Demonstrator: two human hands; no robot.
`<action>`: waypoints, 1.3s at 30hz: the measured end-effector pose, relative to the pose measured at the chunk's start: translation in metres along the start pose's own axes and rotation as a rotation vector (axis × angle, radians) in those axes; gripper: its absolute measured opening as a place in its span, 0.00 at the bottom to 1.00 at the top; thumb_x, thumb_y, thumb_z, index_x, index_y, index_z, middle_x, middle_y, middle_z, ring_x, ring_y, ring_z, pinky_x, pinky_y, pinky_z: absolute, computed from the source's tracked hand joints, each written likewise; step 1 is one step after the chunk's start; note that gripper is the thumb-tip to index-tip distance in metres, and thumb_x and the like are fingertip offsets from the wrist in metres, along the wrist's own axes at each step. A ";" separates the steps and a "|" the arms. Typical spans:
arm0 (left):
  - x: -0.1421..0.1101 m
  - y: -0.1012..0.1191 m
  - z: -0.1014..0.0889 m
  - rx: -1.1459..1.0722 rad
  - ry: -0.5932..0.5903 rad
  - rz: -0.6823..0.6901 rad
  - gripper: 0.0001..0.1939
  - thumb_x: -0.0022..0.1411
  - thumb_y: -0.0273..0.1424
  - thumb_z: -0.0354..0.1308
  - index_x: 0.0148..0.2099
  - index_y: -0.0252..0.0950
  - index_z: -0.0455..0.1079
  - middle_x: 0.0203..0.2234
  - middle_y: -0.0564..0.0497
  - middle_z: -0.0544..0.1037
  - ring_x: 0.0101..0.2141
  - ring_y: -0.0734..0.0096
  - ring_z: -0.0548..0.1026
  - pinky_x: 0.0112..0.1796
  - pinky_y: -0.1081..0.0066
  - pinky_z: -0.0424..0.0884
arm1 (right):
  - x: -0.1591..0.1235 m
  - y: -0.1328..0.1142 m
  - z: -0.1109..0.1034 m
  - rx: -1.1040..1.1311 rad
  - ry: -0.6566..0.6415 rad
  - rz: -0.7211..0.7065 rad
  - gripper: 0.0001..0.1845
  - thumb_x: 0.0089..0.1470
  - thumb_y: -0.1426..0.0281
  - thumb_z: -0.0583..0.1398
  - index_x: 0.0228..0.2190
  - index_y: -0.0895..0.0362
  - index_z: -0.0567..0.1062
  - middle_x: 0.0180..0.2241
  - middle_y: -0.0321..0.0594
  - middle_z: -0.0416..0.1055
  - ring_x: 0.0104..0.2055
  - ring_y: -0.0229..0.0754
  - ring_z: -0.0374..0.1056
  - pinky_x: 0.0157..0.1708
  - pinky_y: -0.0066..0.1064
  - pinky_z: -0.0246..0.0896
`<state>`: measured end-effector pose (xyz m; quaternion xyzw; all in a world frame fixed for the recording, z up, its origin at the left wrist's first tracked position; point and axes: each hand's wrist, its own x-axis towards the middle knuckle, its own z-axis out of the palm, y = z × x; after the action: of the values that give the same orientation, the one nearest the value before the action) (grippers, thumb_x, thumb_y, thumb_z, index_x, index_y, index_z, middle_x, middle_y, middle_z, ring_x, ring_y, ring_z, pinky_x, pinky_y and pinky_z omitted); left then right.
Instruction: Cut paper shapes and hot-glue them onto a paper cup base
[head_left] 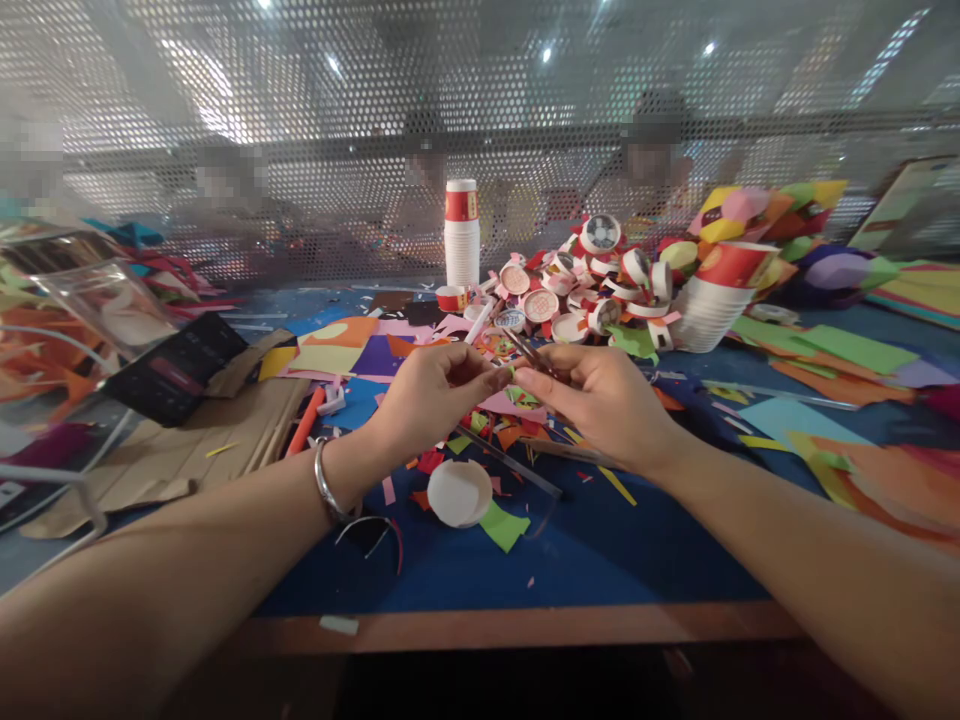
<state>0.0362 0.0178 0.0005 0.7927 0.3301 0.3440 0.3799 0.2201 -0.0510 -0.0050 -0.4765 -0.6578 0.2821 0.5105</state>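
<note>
Head: past the round white paper disc (459,493), my right fingers (541,388) grip dark metal scissors (529,352); pinched left fingers (491,381), close, risk nicks.

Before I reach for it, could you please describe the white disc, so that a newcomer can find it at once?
Start at the blue table and find its wooden front edge. Between that edge and the person's left hand, the white disc lies beside a green scrap. It is plain and round, while the scraps around it are coloured and angular.
</note>
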 end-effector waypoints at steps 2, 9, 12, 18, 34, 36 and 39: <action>0.000 0.000 -0.001 0.029 -0.006 0.004 0.16 0.61 0.43 0.63 0.35 0.33 0.75 0.25 0.50 0.75 0.26 0.73 0.68 0.29 0.71 0.65 | 0.000 -0.002 0.001 0.035 -0.001 0.000 0.08 0.57 0.67 0.64 0.33 0.59 0.80 0.29 0.37 0.76 0.28 0.35 0.64 0.27 0.27 0.58; 0.002 -0.003 -0.005 -0.018 -0.044 0.001 0.16 0.60 0.43 0.65 0.36 0.32 0.75 0.26 0.50 0.75 0.28 0.73 0.70 0.31 0.69 0.66 | -0.001 0.000 0.000 0.182 -0.005 0.032 0.07 0.58 0.68 0.64 0.30 0.59 0.79 0.18 0.27 0.60 0.20 0.30 0.50 0.20 0.27 0.44; 0.003 -0.004 -0.005 -0.148 -0.096 0.006 0.15 0.61 0.40 0.65 0.37 0.32 0.74 0.29 0.50 0.75 0.31 0.73 0.71 0.34 0.69 0.67 | -0.001 0.004 -0.001 0.254 -0.012 0.054 0.07 0.58 0.67 0.64 0.31 0.59 0.79 0.18 0.27 0.60 0.20 0.30 0.50 0.19 0.28 0.42; 0.003 -0.002 -0.006 -0.363 -0.213 -0.033 0.10 0.63 0.36 0.64 0.36 0.32 0.74 0.29 0.53 0.74 0.31 0.77 0.71 0.36 0.73 0.67 | 0.000 0.004 -0.003 0.273 -0.021 0.073 0.09 0.58 0.65 0.65 0.31 0.59 0.78 0.19 0.29 0.61 0.22 0.31 0.52 0.22 0.29 0.44; 0.004 -0.007 -0.009 -0.418 -0.275 -0.067 0.11 0.62 0.36 0.65 0.38 0.33 0.74 0.30 0.53 0.74 0.33 0.76 0.71 0.38 0.72 0.66 | -0.001 0.004 -0.005 0.420 -0.073 0.131 0.07 0.58 0.67 0.66 0.33 0.58 0.79 0.20 0.28 0.61 0.21 0.29 0.50 0.20 0.27 0.41; 0.004 -0.007 -0.009 -0.409 -0.286 -0.067 0.11 0.62 0.36 0.66 0.37 0.33 0.74 0.30 0.53 0.74 0.33 0.75 0.72 0.39 0.70 0.68 | -0.001 0.004 -0.005 0.414 -0.072 0.131 0.08 0.58 0.66 0.66 0.34 0.58 0.79 0.20 0.27 0.61 0.21 0.29 0.49 0.19 0.27 0.40; 0.004 -0.006 -0.009 -0.395 -0.292 -0.070 0.11 0.62 0.36 0.65 0.35 0.33 0.73 0.30 0.52 0.75 0.34 0.74 0.73 0.41 0.69 0.69 | -0.001 0.002 -0.005 0.411 -0.080 0.144 0.09 0.57 0.65 0.66 0.31 0.58 0.77 0.19 0.26 0.60 0.19 0.29 0.47 0.18 0.27 0.39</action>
<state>0.0297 0.0266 0.0010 0.7325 0.2253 0.2701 0.5829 0.2253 -0.0519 -0.0059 -0.3965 -0.5707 0.4645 0.5489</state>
